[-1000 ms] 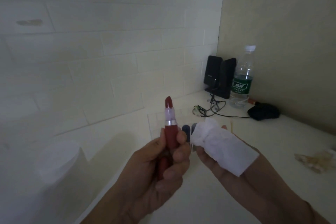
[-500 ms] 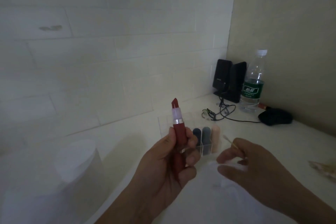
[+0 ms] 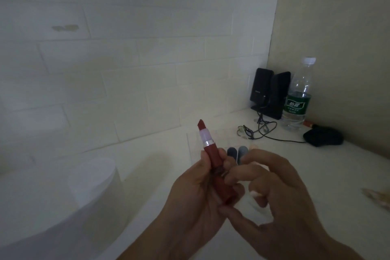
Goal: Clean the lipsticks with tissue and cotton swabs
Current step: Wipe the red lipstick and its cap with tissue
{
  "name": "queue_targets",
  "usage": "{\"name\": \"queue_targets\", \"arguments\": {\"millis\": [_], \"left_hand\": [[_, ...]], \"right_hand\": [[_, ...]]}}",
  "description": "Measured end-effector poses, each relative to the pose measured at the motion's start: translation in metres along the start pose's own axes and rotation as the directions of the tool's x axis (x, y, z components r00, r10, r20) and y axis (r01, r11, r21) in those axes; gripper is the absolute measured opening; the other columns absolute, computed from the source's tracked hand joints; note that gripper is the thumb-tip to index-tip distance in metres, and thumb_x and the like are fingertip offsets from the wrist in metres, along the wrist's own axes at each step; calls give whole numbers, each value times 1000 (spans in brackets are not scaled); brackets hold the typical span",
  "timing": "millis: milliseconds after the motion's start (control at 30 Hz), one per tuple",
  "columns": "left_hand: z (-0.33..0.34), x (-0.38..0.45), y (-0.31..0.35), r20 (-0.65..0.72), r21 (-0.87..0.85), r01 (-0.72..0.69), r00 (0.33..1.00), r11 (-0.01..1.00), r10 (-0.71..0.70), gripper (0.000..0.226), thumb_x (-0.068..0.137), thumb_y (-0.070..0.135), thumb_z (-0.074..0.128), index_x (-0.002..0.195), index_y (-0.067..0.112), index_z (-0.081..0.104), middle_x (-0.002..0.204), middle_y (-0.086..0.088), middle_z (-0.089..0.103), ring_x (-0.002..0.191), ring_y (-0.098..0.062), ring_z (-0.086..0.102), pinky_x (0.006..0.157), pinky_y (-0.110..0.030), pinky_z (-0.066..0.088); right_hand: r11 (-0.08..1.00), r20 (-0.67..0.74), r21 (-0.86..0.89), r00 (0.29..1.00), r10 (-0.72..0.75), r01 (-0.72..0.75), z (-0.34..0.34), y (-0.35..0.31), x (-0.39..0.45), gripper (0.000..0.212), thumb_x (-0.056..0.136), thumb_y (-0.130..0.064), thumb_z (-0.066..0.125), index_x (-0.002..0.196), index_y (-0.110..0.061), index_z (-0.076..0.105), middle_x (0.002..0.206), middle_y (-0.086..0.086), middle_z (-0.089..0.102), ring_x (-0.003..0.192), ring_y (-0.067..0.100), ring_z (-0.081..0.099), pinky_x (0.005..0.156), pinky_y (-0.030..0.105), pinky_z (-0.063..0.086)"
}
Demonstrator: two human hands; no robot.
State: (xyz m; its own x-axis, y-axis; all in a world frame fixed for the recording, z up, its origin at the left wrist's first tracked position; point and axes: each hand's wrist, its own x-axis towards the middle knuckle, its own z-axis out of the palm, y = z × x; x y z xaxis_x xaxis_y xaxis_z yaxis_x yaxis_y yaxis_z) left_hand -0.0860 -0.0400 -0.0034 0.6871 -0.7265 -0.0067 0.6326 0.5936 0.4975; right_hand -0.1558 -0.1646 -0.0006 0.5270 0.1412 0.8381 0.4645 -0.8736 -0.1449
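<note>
Item, lower left of frame: white tissue roll (image 3: 92, 181), standing on the pale counter (image 3: 316, 175) against the tiled wall.

Item, centre: lipstick (image 3: 213, 158), red case, bullet wound out. Long axis near upright, tip leaning slightly toward the upper left, base low in the palm. Held by the left hand (image 3: 196, 198), fingers curled round the lower case and clamped on it.

Item, just right of centre: right hand (image 3: 272, 194), fingers curled, fingertips touching or just beside the lipstick's base; whether they pinch it, or hold a swab, cannot be told through blur. The lipstick lies immediately to the left of these fingers; the bullet to be cleaned sits above them.

Item, behind the hands: clear organiser (image 3: 236, 150) with dark capped tubes.

Items, right of frame: black speakers (image 3: 270, 93), water bottle (image 3: 298, 95), black mouse (image 3: 322, 136) with cable.
</note>
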Motion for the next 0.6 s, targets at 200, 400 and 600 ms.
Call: {"name": "queue_targets", "arguments": {"millis": [200, 400, 600], "left_hand": [[3, 0, -3, 22, 101, -45, 999, 994, 43, 28, 94, 30, 53, 96, 3, 59, 84, -9, 56, 77, -20, 48, 77, -34, 39], [12, 1, 1, -78, 434, -109, 984, 894, 158, 36, 77, 39, 43, 77, 5, 56, 71, -11, 69, 61, -26, 60, 59, -35, 44], [4, 4, 2, -12, 569, -138, 984, 810, 176, 32, 86, 40, 61, 77, 9, 55, 74, -10, 67, 61, -21, 62, 55, -34, 50]], "right_hand": [[995, -67, 85, 995, 67, -62, 1, 2, -2, 28, 71, -36, 73, 89, -28, 53, 95, -11, 63, 100, 3, 57, 90, 23, 43], [921, -79, 244, 940, 332, -305, -16, 0, 9, 40, 73, -42, 73, 81, -17, 43, 93, -25, 64, 82, -10, 61, 72, 2, 42], [916, 78, 171, 931, 355, -364, -23, 5, 20, 40, 64, -60, 60, 80, -26, 44, 86, -31, 63, 79, -9, 59, 63, 13, 44]]}}
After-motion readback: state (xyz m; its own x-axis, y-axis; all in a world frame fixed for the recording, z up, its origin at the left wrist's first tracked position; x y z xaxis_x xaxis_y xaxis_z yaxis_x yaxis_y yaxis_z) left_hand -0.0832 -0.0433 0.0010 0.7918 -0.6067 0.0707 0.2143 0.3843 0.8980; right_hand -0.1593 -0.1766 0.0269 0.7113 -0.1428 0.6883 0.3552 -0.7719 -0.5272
